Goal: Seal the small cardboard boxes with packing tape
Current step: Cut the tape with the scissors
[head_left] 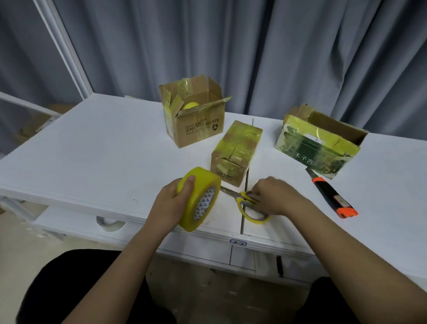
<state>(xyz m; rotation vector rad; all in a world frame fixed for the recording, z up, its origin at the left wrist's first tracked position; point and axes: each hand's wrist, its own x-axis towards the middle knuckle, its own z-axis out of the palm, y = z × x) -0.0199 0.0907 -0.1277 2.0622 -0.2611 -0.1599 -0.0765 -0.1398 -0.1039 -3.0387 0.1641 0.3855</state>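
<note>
The left hand (169, 208) gripped the yellow tape roll (200, 198), fingers curled over its rim and the thumb pressed on the outer face, holding it on edge just above the near edge of the white table (89, 147). The right hand (274, 196) lay over the handles of the yellow scissors (248, 204), fingers bent down onto the loops; whether they had actually closed round the handles could not be told, as the hand covered them.

The relation that mattered was between the roll and the small closed box (236, 152). The box sat at about one o'clock from the left hand, near it, with its long axis running from seven toward one o'clock and its top seam already under yellowish tape. The scissors lay flat with the blades pointing toward ten o'clock, their tips ending just beside the roll, handles toward the person.

Two other boxes stood with flaps up and looked unsealed: a brown box (193, 113) at twelve o'clock from the roll, well apart, and a green printed box (317, 150) at two o'clock from the right hand. An orange utility knife (331, 196) lay at three o'clock from the right hand, near it.

By position, the left hand was nearer the brown box and the right nearer the green one.
</note>
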